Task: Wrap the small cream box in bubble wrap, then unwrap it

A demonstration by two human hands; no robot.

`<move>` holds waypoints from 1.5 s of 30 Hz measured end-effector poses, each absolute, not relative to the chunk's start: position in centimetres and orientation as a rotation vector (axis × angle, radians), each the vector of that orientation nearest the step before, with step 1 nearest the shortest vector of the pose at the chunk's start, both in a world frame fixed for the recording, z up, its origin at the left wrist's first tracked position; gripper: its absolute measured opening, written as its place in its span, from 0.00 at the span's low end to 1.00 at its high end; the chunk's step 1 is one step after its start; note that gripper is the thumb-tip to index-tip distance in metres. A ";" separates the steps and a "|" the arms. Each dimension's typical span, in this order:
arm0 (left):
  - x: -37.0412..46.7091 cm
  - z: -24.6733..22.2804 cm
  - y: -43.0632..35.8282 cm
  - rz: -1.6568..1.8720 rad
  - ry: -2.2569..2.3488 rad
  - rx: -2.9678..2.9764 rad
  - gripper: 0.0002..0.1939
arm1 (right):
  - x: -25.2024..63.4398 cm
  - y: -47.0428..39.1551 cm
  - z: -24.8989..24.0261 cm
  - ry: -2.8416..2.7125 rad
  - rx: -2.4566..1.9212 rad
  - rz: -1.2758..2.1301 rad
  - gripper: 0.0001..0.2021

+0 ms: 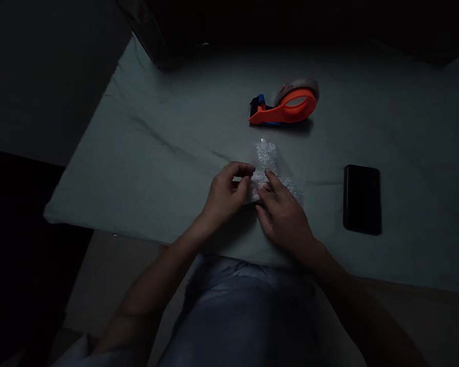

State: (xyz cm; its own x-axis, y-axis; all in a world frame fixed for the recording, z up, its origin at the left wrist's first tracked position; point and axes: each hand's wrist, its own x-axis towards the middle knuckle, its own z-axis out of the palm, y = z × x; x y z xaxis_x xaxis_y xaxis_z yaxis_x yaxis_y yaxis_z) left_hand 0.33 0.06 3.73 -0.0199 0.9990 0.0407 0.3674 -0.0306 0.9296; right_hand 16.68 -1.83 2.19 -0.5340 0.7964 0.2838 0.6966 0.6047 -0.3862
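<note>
A crumpled piece of clear bubble wrap (266,155) lies near the front edge of the cloth-covered table. At its left side my left hand (230,188) has thumb and forefinger bent toward each other on the wrap's edge, closed on the bubble wrap. My right hand (285,211) rests over the wrap's lower right part, fingers spread and pressing down on it. Whatever is inside or under the wrap is too dim to make out.
An orange tape dispenser (296,106) with a roll of tape lies beyond the wrap. To the right is a black rectangular object (362,200), like a phone. The pale green cloth (156,193) has creases. A dark object (149,30) stands at the back left.
</note>
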 end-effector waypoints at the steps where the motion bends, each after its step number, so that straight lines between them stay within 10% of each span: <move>1: 0.1 3.4 -0.3 1.085 1.497 1.653 0.07 | 16.7 -1.8 2.2 -2.403 -1.188 0.318 0.16; 15: 0.7 0.5 -2.3 0.923 1.307 2.318 0.05 | 20.5 -2.7 2.3 -1.875 -1.454 0.385 0.18; 24: 1.0 0.6 -2.4 0.910 1.365 2.317 0.05 | 20.8 -2.4 -0.6 -1.277 -1.762 1.128 0.31; 32: 1.2 0.2 -2.7 0.953 1.365 2.299 0.10 | 19.4 -0.6 0.5 -1.622 -2.037 0.682 0.38; 45: 1.5 0.1 -2.6 1.026 1.374 2.359 0.09 | 18.1 -0.9 0.8 -1.026 -1.588 1.168 0.25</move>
